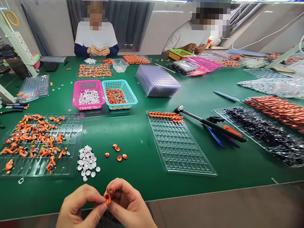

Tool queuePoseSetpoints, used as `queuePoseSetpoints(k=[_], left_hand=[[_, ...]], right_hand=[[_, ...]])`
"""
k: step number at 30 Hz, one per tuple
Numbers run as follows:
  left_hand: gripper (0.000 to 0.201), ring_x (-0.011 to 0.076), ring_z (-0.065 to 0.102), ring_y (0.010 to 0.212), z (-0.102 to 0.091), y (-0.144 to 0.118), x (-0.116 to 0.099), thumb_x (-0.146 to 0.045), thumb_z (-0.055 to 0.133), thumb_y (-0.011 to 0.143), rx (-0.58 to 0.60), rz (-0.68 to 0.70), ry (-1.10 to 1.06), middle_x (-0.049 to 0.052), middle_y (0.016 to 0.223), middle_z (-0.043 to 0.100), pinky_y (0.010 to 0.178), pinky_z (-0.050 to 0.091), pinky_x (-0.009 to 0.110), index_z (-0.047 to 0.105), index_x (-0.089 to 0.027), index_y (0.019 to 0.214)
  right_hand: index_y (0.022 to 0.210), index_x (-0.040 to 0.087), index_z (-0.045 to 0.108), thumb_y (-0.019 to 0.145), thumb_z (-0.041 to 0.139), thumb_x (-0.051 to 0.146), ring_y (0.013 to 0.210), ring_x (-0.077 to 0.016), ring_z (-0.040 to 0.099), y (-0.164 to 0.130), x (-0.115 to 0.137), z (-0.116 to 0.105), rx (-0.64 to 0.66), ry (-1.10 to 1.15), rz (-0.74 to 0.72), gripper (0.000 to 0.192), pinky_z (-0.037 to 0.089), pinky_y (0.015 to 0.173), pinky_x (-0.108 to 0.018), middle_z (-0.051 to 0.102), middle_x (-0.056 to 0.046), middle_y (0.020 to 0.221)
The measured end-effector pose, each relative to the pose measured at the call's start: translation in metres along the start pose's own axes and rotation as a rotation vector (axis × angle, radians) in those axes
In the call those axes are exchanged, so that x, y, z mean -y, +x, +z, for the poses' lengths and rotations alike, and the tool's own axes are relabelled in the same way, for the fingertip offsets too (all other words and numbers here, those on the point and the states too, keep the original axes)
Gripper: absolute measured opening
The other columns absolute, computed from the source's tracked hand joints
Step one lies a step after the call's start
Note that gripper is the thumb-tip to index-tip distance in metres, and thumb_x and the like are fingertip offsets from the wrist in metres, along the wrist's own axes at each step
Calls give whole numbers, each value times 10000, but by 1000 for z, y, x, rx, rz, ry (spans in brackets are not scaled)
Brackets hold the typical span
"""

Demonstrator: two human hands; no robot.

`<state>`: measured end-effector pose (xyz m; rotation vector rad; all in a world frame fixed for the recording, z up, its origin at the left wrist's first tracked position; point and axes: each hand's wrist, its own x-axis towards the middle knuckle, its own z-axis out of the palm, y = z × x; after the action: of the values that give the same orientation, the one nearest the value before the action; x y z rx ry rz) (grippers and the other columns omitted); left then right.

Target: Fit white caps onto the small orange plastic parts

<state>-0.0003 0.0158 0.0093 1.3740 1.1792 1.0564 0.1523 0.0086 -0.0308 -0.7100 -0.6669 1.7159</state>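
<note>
A small orange part point(107, 198) sat pinched between the fingertips of both hands at the near edge of the green counter point(140, 150). The left hand point(76, 209) gripped it from the left with thumb and forefinger; the right hand point(128, 206) closed on it from the right, with a second orange piece point(110, 190) at its fingertips just above. Beyond the hands lay loose orange rings point(117, 152) beside a heap of white caps point(87, 162), near a clear tray point(70, 167) of orange parts.

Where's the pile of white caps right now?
In the head view, the pile of white caps lies on the green table, left of centre, between the clear tray of orange parts and five loose orange rings.
</note>
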Motion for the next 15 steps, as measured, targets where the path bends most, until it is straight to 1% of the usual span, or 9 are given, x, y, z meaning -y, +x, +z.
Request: queuePoseSetpoints(k=[2, 4, 8, 12, 15], left_hand=[[74, 131, 608, 641, 2, 1, 0, -261, 773, 772, -5, -37, -23, -15, 670, 657, 639, 476, 185, 754, -242, 702], [118, 131, 596, 642, 4, 1, 1, -309, 786, 765, -15, -93, -74, -15, 668, 638, 625, 465, 184, 741, -232, 688], [206, 125, 571, 646, 6, 1, 3, -391, 803, 746, -31, -183, -167, -17, 675, 608, 611, 450, 174, 720, -214, 679], [242, 119, 560, 646, 9, 0, 3, -416, 800, 746, -29, -193, -167, -19, 678, 596, 623, 447, 166, 705, -204, 679], [264, 114, 549, 633, 10, 0, 3, -433, 806, 736, -28, -227, -189, -25, 666, 590, 608, 447, 158, 692, -199, 687]], right_hand=[[862, 213, 661, 800, 817, 223, 756, -76, 608, 0, -3, -1, 14, -44, -62, 168, 478, 710, -163, 637, 24, 840], [879, 229, 674, 828, 786, 212, 771, -83, 610, -1, -5, -2, 23, -93, -119, 124, 482, 718, -166, 633, 23, 850], [889, 252, 693, 823, 777, 178, 773, -94, 608, -1, -9, -6, 16, -179, -183, 130, 487, 715, -172, 631, 25, 849], [878, 259, 703, 815, 767, 148, 758, -97, 603, -2, -9, -8, 12, -252, -208, 144, 488, 702, -168, 634, 27, 841], [890, 259, 706, 814, 748, 123, 751, -105, 601, -2, -7, -8, 16, -315, -246, 161, 490, 695, -177, 634, 21, 836]])
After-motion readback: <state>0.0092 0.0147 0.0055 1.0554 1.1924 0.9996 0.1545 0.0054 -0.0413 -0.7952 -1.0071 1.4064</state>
